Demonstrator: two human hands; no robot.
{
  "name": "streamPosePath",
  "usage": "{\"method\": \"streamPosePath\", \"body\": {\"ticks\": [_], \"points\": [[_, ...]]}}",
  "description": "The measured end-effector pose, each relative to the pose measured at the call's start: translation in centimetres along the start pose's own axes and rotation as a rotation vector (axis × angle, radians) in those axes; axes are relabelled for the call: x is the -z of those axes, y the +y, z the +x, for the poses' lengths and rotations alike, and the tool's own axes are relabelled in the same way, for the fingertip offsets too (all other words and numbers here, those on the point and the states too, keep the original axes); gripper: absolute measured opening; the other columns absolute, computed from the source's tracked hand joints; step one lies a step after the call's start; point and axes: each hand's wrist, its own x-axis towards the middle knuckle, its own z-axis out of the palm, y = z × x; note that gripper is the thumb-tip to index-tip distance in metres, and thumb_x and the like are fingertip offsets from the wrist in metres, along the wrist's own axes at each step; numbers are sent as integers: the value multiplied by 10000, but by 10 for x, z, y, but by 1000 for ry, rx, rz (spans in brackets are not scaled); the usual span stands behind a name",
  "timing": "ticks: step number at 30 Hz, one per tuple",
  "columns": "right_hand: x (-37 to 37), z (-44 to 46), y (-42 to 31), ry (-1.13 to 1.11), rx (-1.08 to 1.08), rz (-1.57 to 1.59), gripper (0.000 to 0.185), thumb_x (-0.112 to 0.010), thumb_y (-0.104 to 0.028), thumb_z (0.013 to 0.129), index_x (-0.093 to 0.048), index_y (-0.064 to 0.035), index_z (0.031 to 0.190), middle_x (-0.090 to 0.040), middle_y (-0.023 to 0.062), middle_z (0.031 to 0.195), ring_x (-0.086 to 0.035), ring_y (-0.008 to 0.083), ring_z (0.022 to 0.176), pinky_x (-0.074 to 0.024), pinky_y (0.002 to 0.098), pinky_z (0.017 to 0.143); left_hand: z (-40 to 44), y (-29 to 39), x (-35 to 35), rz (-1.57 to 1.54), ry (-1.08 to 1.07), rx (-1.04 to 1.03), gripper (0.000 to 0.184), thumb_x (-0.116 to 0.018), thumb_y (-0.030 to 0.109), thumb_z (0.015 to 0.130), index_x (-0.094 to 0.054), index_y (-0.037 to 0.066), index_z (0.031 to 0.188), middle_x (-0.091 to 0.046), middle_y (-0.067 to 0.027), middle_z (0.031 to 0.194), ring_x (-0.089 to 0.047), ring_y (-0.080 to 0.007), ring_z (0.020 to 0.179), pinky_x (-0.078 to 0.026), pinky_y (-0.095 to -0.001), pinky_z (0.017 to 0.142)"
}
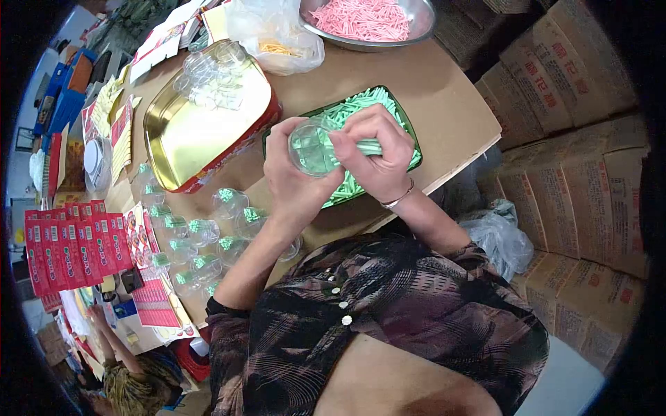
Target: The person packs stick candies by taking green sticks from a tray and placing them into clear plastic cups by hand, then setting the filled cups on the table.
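Observation:
My left hand (290, 182) is wrapped round a clear round plastic cup (311, 148), its opening tilted up toward the camera. Beside the cup's rim, my right hand (378, 147) pinches a small bundle of pale green sticks (368, 146). Both hands are above a dark tray (417, 156) filled with loose green sticks (347, 188). On the table to the left stand several clear cups (203, 232) with green sticks in them.
A gold-lined tin (161, 149) holds clear cups. Pink sticks (361, 19) fill a metal bowl (406, 44) beside a plastic bag (291, 62). Red packets (73, 249) lie left. Cardboard boxes (555, 90) stand right. Another person (139, 381) is at the lower left.

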Motion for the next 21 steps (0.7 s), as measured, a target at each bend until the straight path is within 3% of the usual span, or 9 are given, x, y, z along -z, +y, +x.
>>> {"method": "streamPosePath", "body": {"ticks": [10, 21], "points": [[17, 8, 2, -174, 312, -195, 207, -749, -16, 702, -555, -88, 707, -617, 16, 755, -522, 130, 571, -414, 233, 496, 1, 9, -1, -10, 3, -32, 535, -762, 122, 664, -516, 15, 1127, -559, -114, 1005, -558, -236, 838, -482, -334, 754], [23, 21, -5, -299, 400, -224, 227, -748, -15, 698, -537, -97, 678, -605, 10, 773, -512, 129, 556, -418, 241, 485, 0, 4, 0, 11, 60, -132, 532, -760, 134, 656, -522, 11, 1115, -558, -111, 1011, -517, -235, 887, -457, -331, 770]]}}
